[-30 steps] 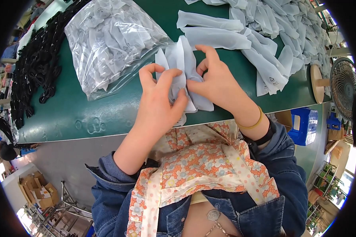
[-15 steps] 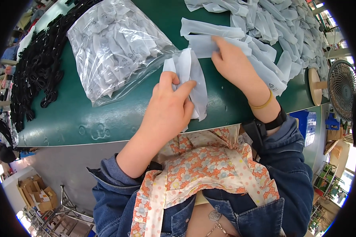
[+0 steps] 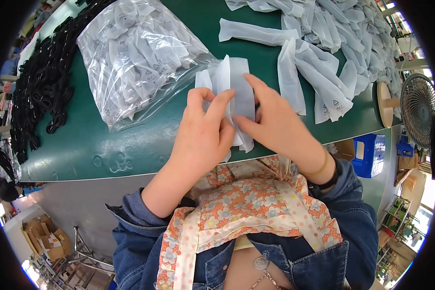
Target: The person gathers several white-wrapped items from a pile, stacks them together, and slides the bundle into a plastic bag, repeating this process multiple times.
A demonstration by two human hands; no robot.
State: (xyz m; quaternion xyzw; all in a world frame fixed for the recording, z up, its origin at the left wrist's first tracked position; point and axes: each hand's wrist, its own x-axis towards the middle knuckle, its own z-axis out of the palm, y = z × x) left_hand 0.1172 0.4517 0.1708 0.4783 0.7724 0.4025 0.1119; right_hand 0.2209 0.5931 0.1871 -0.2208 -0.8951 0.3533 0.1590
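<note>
The green table [image 3: 145,150] is carrying a clear plastic bag [image 3: 140,63] that is bulging with pale pouches; to its right, near the table's front edge, a bundle of pouches [image 3: 240,92] is standing out as greyish white, translucent, thin and lightly creased, its layers fanning side by side; its long axis is running away from the person, the far ends pointing toward the table's far side; the left grip [image 3: 204,129] is clasping its left side; the right grip [image 3: 281,123] is grasping its right side.
</note>
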